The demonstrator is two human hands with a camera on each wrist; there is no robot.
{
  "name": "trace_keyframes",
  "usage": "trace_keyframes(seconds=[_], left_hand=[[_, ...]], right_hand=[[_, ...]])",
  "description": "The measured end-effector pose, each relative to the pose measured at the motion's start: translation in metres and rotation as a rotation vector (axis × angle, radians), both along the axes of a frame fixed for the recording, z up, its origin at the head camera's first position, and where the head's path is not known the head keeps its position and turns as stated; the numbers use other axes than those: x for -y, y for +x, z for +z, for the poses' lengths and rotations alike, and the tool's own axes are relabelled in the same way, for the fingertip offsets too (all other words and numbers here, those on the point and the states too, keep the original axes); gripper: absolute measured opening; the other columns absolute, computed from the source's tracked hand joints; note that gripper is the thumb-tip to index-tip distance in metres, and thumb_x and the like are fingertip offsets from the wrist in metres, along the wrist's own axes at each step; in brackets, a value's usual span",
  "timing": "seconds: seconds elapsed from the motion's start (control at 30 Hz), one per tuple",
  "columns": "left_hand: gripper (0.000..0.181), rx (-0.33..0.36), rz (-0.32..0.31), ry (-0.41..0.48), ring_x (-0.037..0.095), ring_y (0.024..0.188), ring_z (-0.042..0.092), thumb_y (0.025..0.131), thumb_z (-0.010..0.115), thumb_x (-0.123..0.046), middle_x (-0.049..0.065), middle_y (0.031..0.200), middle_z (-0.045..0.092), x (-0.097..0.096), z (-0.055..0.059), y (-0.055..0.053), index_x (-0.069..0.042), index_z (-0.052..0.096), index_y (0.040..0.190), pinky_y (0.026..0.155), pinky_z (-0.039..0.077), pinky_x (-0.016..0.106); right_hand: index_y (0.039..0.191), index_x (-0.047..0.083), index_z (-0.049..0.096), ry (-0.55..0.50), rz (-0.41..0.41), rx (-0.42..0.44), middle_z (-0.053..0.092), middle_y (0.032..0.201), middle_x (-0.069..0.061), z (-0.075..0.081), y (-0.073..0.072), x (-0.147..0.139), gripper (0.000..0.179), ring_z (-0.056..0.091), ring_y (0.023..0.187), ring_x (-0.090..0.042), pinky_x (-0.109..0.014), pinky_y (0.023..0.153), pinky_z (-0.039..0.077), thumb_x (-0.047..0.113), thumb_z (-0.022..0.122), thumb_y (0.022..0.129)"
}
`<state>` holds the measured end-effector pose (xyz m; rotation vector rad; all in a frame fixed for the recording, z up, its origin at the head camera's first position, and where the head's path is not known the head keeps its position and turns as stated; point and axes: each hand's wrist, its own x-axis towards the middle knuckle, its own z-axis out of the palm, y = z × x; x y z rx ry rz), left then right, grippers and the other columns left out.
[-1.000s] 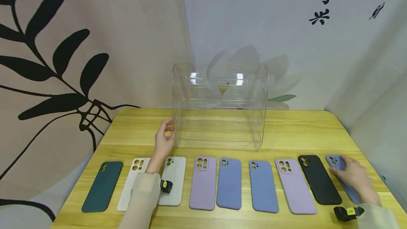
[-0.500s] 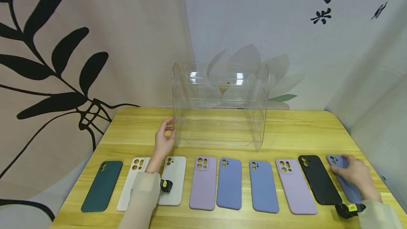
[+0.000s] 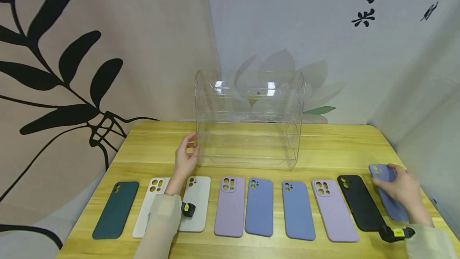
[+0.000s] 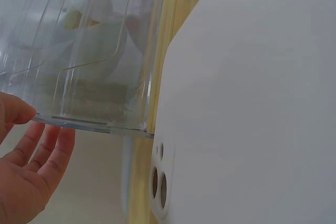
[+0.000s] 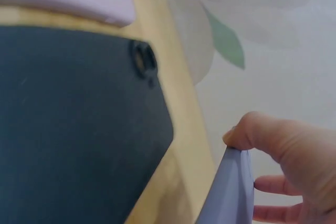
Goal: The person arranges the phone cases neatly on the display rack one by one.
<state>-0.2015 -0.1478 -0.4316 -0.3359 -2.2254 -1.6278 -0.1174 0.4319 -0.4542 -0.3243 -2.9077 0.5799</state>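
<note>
My left hand (image 3: 186, 159) holds the left side panel of a clear plastic tiered rack (image 3: 248, 159). In the left wrist view the thumb lies on one side of the panel's edge and the fingers (image 4: 60, 153) on the other. At the far right of the row, my right hand (image 3: 402, 187) grips a lavender-blue phone case (image 3: 386, 175) by its sides. Its camera end is raised off the table, as the right wrist view of the case (image 5: 228, 187) also suggests. Beside it lies a black phone case (image 3: 361, 203), flat on the wood.
Along the wooden table's front (image 3: 334, 147) lie a dark green case (image 3: 115, 211), white cases (image 3: 195, 207), light purple cases (image 3: 229, 215) and blue cases (image 3: 259, 211). A printed curtain (image 3: 161, 51) hangs behind the table.
My right hand has moved slightly up and away, lifting the camera end of the lavender-blue case. The left hand and the rack have stayed in place.
</note>
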Motion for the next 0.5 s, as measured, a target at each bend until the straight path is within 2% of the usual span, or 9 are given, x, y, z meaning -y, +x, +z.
trace_keyframes(seconds=[0.23,0.5], left_hand=[[0.044,0.027,-0.008,0.004,0.043,0.092,0.054,0.082,0.051,0.02,0.033,0.115,0.051,0.0,0.002,0.001,0.014,0.046,0.125,0.065,0.051,0.019],[0.043,0.008,-0.012,0.0,0.043,0.091,0.054,0.083,0.051,0.02,0.033,0.115,0.052,0.0,0.001,0.001,0.014,0.046,0.125,0.063,0.049,0.015]], right_hand=[[0.127,-0.014,0.037,-0.029,0.007,-0.075,0.037,0.114,-0.046,0.017,-0.004,0.017,0.07,0.036,0.101,-0.059,-0.066,0.079,0.03,0.023,0.069,0.078],[0.127,-0.012,0.039,-0.037,0.027,-0.132,0.041,0.109,-0.042,0.035,-0.01,0.037,0.069,0.038,0.095,-0.054,-0.06,0.072,0.032,0.022,0.07,0.076]])
